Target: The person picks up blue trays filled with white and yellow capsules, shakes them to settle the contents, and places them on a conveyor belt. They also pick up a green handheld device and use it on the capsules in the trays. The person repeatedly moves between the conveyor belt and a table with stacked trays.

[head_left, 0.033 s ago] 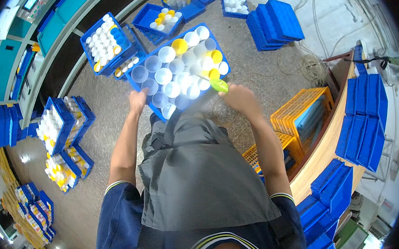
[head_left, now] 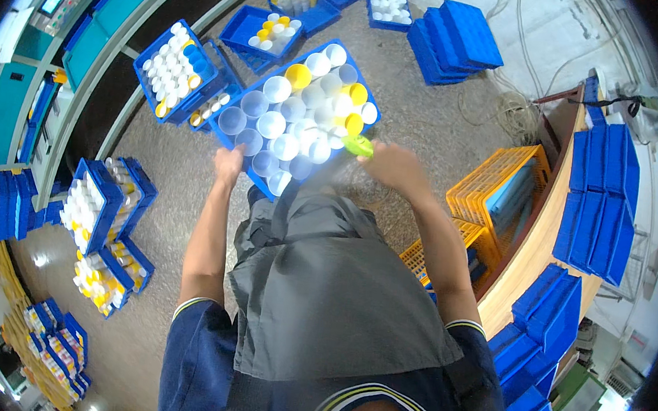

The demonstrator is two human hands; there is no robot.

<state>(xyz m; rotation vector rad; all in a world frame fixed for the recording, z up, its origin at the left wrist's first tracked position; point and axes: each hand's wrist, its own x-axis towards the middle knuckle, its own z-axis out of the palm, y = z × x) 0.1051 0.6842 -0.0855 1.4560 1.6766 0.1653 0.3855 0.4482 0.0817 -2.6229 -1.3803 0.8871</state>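
Note:
A blue tray (head_left: 222,135) full of round, open-topped cups is in front of me. Most cups (head_left: 271,124) are white or translucent, while a few yellow cups (head_left: 298,77) stand among them. My left hand (head_left: 228,164) grips the tray's near left edge, thumb on top. Over the near right edge, my right hand (head_left: 393,166) is closed round a small lime-green tool (head_left: 358,145); its exact kind is unclear. The tool's tip points at the cups on the right side, where a bright glare washes out detail.
More blue trays of white and yellow cups (head_left: 172,70) stand beyond and to the left. Stacked blue trays (head_left: 457,43) lie far right. A yellow crate (head_left: 497,185) stands by the wooden bench (head_left: 539,259), which holds more blue trays. Coiled cable (head_left: 517,116) lies on the floor.
The green tool and my right hand have shifted slightly. The tray and my left hand stay almost where they were.

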